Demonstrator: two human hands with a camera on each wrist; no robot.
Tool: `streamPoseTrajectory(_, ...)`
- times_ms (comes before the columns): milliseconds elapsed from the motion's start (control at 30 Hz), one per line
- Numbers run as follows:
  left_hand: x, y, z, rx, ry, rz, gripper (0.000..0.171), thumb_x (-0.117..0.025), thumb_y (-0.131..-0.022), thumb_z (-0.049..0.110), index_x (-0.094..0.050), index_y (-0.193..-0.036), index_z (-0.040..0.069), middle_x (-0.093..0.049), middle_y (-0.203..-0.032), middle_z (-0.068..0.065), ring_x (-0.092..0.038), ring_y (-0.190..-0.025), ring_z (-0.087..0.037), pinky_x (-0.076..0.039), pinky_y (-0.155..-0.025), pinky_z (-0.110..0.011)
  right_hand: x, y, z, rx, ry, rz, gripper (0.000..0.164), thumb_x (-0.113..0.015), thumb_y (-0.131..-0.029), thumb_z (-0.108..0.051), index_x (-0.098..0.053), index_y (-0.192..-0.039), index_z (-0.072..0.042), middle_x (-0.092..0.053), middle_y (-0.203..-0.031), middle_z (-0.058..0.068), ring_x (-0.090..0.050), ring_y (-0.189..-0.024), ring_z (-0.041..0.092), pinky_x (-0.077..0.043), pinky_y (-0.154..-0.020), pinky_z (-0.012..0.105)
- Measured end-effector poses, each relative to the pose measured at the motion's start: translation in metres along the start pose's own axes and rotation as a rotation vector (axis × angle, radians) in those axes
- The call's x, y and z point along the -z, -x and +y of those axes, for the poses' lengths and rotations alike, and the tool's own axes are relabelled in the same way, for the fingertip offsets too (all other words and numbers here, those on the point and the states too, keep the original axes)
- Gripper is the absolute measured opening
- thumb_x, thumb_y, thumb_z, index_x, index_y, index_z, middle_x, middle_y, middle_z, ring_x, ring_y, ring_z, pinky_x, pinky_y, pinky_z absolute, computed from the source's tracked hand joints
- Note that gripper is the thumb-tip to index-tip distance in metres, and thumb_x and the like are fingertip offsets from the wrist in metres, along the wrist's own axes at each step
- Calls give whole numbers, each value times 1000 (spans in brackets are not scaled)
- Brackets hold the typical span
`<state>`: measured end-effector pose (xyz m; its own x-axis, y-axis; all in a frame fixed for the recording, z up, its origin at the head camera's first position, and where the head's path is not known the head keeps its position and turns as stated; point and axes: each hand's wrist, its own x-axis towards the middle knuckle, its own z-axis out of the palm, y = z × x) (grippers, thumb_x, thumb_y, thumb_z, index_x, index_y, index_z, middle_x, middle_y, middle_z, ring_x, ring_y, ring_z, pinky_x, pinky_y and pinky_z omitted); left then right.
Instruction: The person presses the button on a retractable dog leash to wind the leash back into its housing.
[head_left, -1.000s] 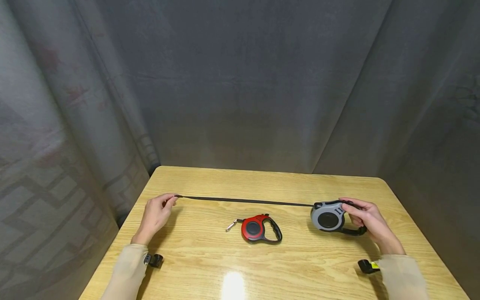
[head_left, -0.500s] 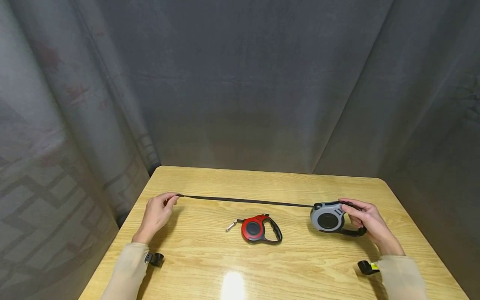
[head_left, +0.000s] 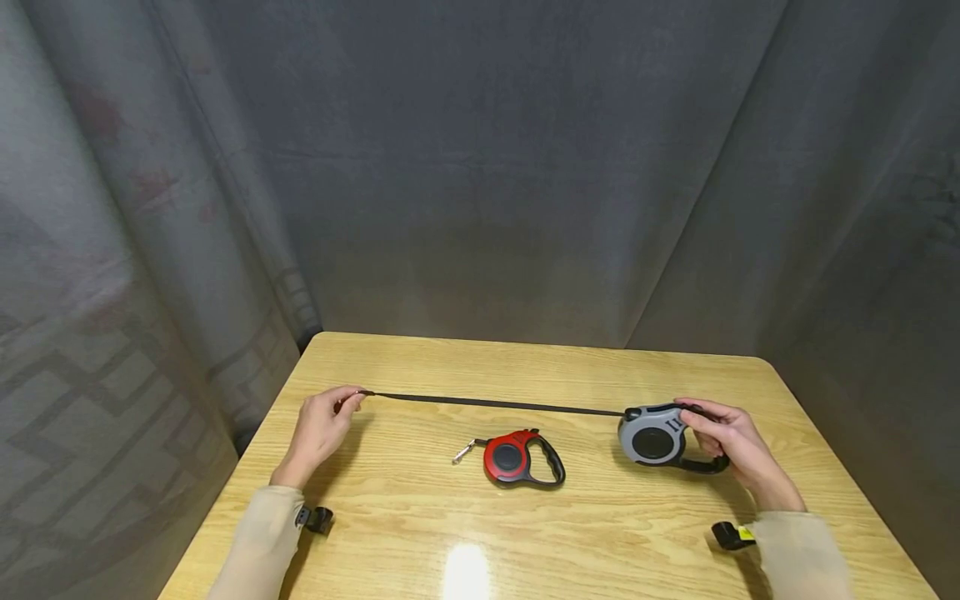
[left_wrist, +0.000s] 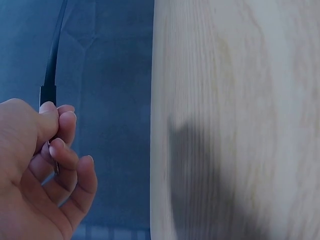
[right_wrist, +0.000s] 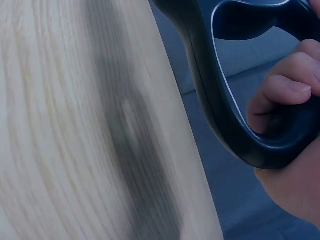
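Note:
A grey and black retractable dog leash [head_left: 652, 442] is held above the table's right side by my right hand [head_left: 738, 446], whose fingers curl round its black loop handle [right_wrist: 205, 80]. From its nozzle a black strap [head_left: 495, 403] runs taut to the left. My left hand [head_left: 318, 429] pinches the strap's end between thumb and fingers; in the left wrist view a black sleeve [left_wrist: 48, 95] on the strap shows just above the thumb, and the clip is mostly hidden in the hand. Between the hands a red and black retractable leash [head_left: 506, 457] lies flat, its metal clip [head_left: 463, 452] pointing left.
The wooden table [head_left: 420, 517] reaches back to a grey curtain [head_left: 480, 183], and more curtain hangs at both sides. Small black cameras [head_left: 318, 521] sit at both wrists.
My left hand has shifted slightly to the right, and the stretched strap is a little shorter. The grey leash has moved a touch left; the red leash lies as before.

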<state>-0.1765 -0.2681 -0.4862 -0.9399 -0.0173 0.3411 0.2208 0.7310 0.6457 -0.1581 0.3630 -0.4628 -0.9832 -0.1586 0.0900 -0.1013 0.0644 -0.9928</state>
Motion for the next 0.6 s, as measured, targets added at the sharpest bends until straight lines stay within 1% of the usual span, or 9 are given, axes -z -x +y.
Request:
streamPoseTrajectory(167, 0, 2, 1, 13, -2, -14, 18, -66, -107, 14, -79, -107, 2, -74, -84, -14, -49, -64, -11, -40, -63, -26, -2, 0, 1, 11, 4, -6, 39, -56, -108, -1, -80, -117, -31, -38, -62, -3, -19, -56, 31, -15, -52, 45)
streamPoseTrajectory(300, 0, 3, 2, 17, -1, -7, 18, -66, -107, 15, -79, -107, 3, -74, -83, -13, -49, -64, -11, -40, -63, -26, -3, 0, 2, 17, 2, -4, 39, -56, -108, -1, -80, -117, -31, -36, -62, 0, -19, -56, 31, -15, -52, 45)
streamPoseTrajectory(400, 0, 5, 4, 1, 12, -17, 19, -66, -107, 14, -79, -106, 1, -74, -82, -13, -49, -63, -10, -41, -62, -26, -4, 1, 4, 14, -9, 3, 40, -56, -107, -1, -81, -115, -32, -38, -61, -2, -19, -57, 32, -15, -52, 45)
streamPoseTrajectory(500, 0, 7, 6, -14, 24, -32, 20, -65, -107, 14, -79, -106, 0, -73, -80, -13, -48, -60, -9, -41, -61, -26, -5, 1, 6, -1, -18, -6, 40, -56, -108, -1, -81, -115, -32, -45, -64, -8, -19, -57, 31, -16, -53, 45)
streamPoseTrajectory(600, -1, 7, 7, -13, 24, -35, 22, -64, -108, 16, -79, -105, 1, -71, -78, -13, -47, -60, -8, -40, -60, -26, -6, 1, 7, -17, -18, -10, 38, -57, -108, -3, -81, -117, -31, -51, -68, -13, -21, -56, 29, -17, -54, 45)
